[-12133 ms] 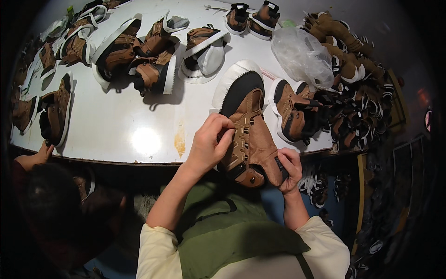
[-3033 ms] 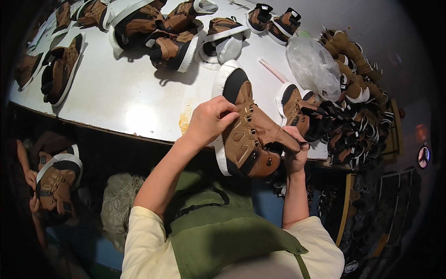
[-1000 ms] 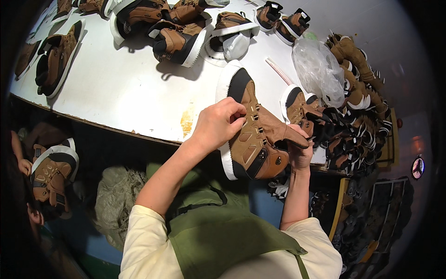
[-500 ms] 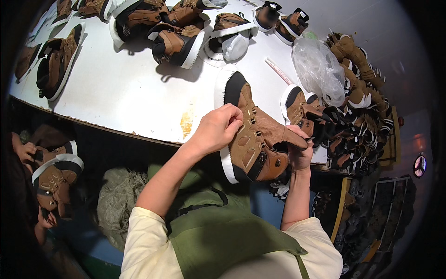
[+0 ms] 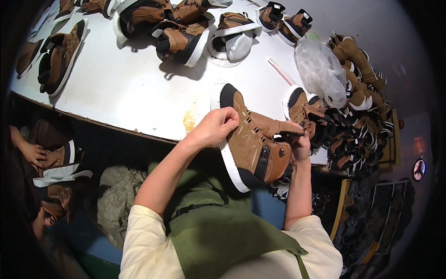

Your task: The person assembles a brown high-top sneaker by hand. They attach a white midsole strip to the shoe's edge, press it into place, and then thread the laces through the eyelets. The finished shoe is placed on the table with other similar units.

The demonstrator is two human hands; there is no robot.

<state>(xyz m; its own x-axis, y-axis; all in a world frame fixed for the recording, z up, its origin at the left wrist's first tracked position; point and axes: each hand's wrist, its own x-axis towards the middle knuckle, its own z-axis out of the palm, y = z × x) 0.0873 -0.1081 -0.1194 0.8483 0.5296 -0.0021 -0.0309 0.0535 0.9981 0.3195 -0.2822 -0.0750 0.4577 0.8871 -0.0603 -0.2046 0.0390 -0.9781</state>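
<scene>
A brown and tan boot (image 5: 251,146) with black trim and a white sole hangs tilted at the table's front edge, its toe pointing away from me. My right hand (image 5: 301,143) grips it by the tongue and collar at the top. Thumb and fingers of my left hand (image 5: 217,126) are pinched together against the upper's near-toe side, beside the eyelets. What lies between those fingertips, if anything, is too small to make out. Behind my right hand another matching boot (image 5: 296,107) rests on the table.
Several similar boots (image 5: 183,42) stand across the white table (image 5: 121,93). A clear plastic bag (image 5: 318,69) and a thin striped strip (image 5: 281,71) lie at the right, next to a big heap of boots (image 5: 357,102). At far left, another person's hands (image 5: 33,156) hold boots.
The held boot has swung, its toe lower and its heel nearer to me. My left hand has shifted slightly left and down with it. The other person's boots have turned.
</scene>
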